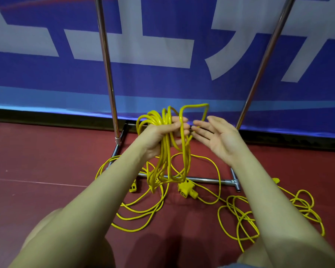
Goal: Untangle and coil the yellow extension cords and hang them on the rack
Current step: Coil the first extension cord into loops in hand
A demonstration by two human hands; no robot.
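hanging through the left hand [159, 135] grip, yellow cord coil [167, 151].

The rack [106, 74] uprights run off the top edge, crossbar unseen.

Yellow coiled cord bundle [166, 144] before chrome metal rack [207, 179]; loose yellow tangled cord [263, 215] on red floor [46, 161] at 4 o'clock.
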